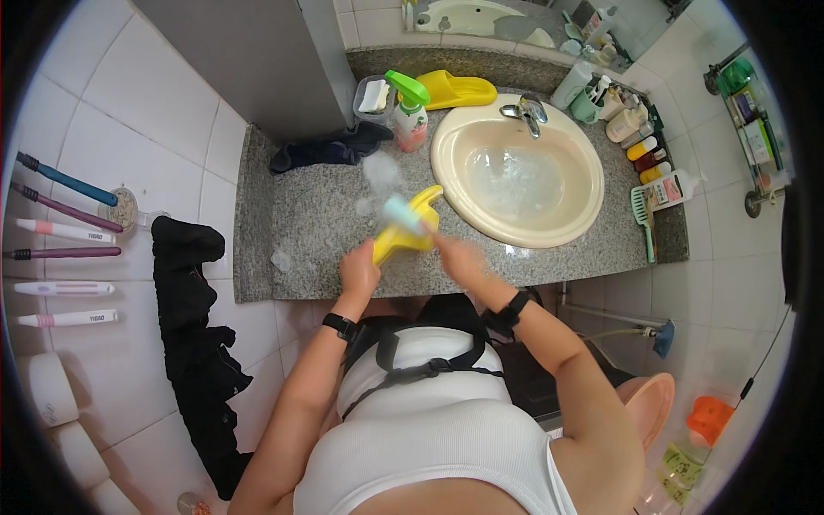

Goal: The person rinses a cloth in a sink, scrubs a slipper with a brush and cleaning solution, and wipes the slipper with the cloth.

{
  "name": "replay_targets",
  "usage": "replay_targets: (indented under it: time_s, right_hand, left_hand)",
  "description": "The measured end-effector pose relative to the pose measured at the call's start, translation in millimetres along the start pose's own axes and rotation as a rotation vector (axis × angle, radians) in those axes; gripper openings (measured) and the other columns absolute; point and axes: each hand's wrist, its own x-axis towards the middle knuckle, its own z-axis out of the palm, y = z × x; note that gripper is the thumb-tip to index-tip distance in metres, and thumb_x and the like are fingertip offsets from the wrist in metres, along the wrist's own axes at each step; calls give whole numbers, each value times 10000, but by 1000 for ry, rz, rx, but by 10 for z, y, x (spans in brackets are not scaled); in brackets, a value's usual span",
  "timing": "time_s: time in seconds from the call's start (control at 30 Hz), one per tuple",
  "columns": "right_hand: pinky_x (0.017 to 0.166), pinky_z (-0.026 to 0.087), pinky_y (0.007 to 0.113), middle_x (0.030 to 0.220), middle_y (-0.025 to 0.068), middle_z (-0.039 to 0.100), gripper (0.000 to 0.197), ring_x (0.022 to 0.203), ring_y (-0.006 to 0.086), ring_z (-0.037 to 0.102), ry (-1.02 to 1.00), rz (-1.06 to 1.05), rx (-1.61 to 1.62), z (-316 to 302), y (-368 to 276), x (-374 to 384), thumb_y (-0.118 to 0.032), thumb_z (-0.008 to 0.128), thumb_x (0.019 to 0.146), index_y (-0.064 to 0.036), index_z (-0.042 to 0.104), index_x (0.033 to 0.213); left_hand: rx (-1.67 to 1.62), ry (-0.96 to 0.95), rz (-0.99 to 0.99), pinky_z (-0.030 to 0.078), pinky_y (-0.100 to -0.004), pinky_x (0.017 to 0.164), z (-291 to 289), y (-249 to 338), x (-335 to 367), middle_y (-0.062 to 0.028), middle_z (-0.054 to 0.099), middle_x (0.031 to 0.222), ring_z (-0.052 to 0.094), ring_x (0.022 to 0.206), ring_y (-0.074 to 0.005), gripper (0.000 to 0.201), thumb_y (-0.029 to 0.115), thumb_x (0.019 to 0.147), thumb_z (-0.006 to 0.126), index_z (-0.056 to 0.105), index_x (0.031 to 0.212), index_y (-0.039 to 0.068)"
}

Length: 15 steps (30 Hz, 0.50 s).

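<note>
In my left hand [360,270] is a yellow slipper [397,242], gripped at its near end and tilted over the counter's front. My right hand [464,261] is closed around a light blue scrub brush [404,215], smeared by motion, whose head lies against the slipper. White suds [383,174] rest on the granite just beyond the slipper. Another yellow slipper [453,90] stands at the back of the counter, beside the sink.
A cream sink [445,202] holding cloudy water is set into the granite counter [313,227]. Behind the suds stand a green-topped spray bottle [412,120], a soap box [375,96] and a dark cloth [330,150]. Toiletry bottles [631,123] and a green brush [642,221] line the right side.
</note>
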Motion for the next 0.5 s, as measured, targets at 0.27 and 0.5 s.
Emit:
replay_targets:
  time_s: [0.27, 0.5]
  right_hand:
    - [531, 484, 476, 685, 174, 621, 723, 596, 360, 625, -48, 1, -44, 81, -175, -38, 0, 497, 824, -219, 323, 1491]
    - [538, 488, 474, 711, 194, 614, 736, 590, 357, 616, -18, 21, 8, 116, -191, -116, 13, 494, 826, -283, 336, 1481]
  left_hand:
    - [-23, 11, -4, 495, -531, 698, 11, -13, 15, -210, 660, 826, 630, 799, -434, 270, 21, 744, 619, 589, 1008, 63]
    - [-48, 8, -59, 496, -527, 703, 130, -171, 52, -214, 657, 815, 627, 801, -439, 260, 79, 744, 662, 600, 995, 66]
